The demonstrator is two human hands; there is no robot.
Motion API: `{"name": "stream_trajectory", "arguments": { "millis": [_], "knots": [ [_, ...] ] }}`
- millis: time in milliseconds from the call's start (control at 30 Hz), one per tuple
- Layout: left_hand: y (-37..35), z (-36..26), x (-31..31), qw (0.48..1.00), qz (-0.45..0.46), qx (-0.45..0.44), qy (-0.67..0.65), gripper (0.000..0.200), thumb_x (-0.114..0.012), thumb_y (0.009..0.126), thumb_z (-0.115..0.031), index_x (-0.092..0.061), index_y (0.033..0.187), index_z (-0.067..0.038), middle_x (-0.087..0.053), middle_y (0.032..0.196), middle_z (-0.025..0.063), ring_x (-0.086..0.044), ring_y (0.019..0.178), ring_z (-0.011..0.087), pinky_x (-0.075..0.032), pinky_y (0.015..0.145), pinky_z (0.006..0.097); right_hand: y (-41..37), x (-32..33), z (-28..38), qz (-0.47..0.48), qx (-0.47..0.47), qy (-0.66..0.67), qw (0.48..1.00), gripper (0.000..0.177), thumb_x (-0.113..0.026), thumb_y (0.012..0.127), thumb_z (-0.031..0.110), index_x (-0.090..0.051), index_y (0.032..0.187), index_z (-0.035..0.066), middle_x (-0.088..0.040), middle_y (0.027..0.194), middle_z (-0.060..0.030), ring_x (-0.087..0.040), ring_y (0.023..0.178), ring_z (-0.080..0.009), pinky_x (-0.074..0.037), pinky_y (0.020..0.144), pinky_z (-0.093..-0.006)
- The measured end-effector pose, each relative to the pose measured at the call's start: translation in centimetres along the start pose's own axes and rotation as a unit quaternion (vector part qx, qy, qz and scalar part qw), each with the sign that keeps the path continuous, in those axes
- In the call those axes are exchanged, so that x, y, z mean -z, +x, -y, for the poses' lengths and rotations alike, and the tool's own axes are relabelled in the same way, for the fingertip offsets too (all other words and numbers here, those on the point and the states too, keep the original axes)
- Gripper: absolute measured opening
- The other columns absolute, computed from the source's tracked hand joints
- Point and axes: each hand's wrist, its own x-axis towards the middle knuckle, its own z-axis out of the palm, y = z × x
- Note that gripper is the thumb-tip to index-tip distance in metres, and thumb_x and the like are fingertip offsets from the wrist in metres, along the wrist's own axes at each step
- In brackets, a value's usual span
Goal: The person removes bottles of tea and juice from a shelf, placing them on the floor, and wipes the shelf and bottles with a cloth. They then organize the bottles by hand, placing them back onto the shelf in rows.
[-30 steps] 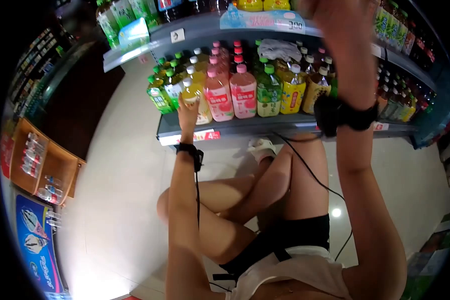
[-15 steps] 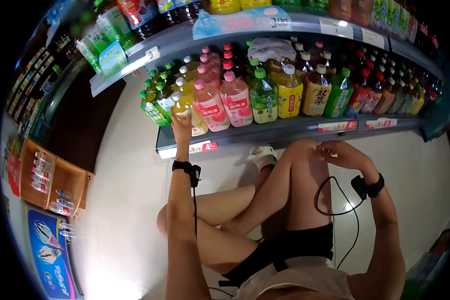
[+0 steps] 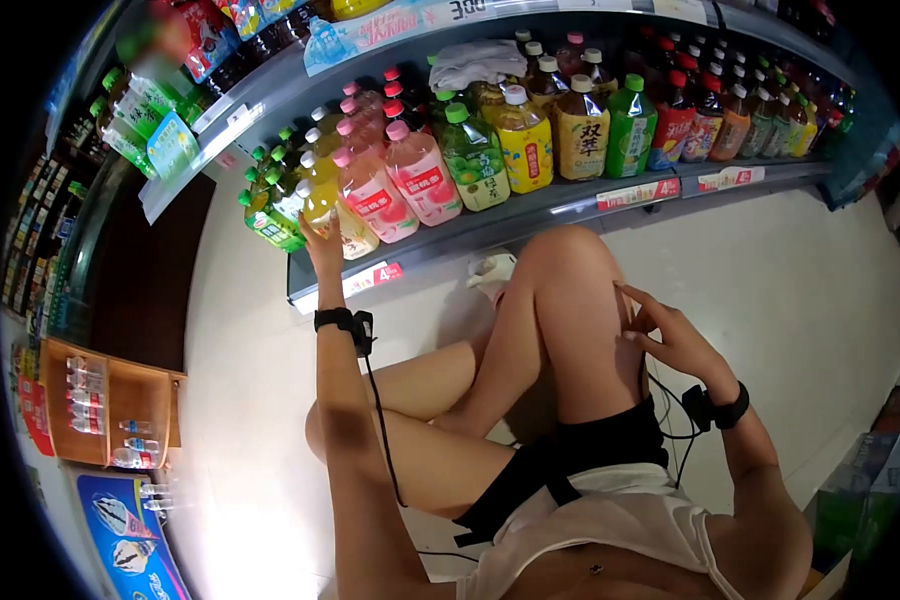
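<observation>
My left hand [image 3: 322, 250] reaches to the left end of the lower shelf [image 3: 450, 225]. Its fingers are apart and touch the front of a yellow drink bottle with a white cap [image 3: 355, 232]; they do not wrap round it. Green-capped bottles [image 3: 275, 230] stand to the left of that bottle, and pink peach drink bottles [image 3: 378, 205] to its right. Over by my raised knee [image 3: 570, 260], my right hand [image 3: 675, 335] rests with fingers spread, fingertips against the leg, holding nothing. Both wrists wear black bands with cables.
A grey cloth [image 3: 478, 66] lies on top of bottles behind the front row. Farther right stand a green tea bottle [image 3: 477, 165], a yellow-labelled bottle [image 3: 525, 150] and several others. An upper shelf [image 3: 270, 95] overhangs them. A wooden rack [image 3: 120, 400] with water bottles is at left.
The view has turned, so the shelf sits farther left and higher. My right hand has slid from the top of the knee down its side. My left hand stays at the yellow bottle.
</observation>
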Motion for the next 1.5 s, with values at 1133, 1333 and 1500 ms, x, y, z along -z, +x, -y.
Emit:
{"name": "stream_trajectory", "arguments": {
  "millis": [1133,1333,1500],
  "knots": [
    [-3.0,4.1,-0.1,0.993,0.023,0.118,0.017,0.05,-0.062,0.078,-0.032,-0.046,0.11,0.004,-0.062,0.086,0.0211,-0.063,0.081,0.0339,-0.048,0.071,0.0403,43.5,5.8,4.4,-0.294,0.164,-0.377,0.863,0.029,-0.054,0.08,0.017,-0.058,0.106,0.005,-0.059,0.103,-0.0158,-0.056,0.093,-0.0353,-0.046,0.079,-0.0425],
    [-5.3,-7.3,1.3,0.979,0.158,-0.042,-0.119,0.052,-0.07,0.076,-0.025,-0.046,0.114,0.001,-0.059,0.1,0.0193,-0.061,0.087,0.0255,-0.049,0.076,0.0332,32.6,5.0,10.3,-0.26,0.311,-0.239,0.882,0.026,-0.056,0.081,0.012,-0.055,0.104,0.001,-0.058,0.09,-0.0193,-0.056,0.085,-0.0375,-0.046,0.072,-0.0405],
    [-10.3,-17.2,2.0,0.904,0.117,-0.405,0.074,0.072,-0.074,0.064,-0.017,-0.04,0.127,-0.009,-0.039,0.127,0.0162,-0.037,0.117,0.0394,-0.037,0.094,0.0441,21.5,-0.4,12.6,-0.014,0.457,-0.311,0.833,0.036,-0.062,0.072,0.006,-0.056,0.107,0.005,-0.06,0.093,-0.0146,-0.057,0.089,-0.0342,-0.047,0.077,-0.0407]
  ]
}}
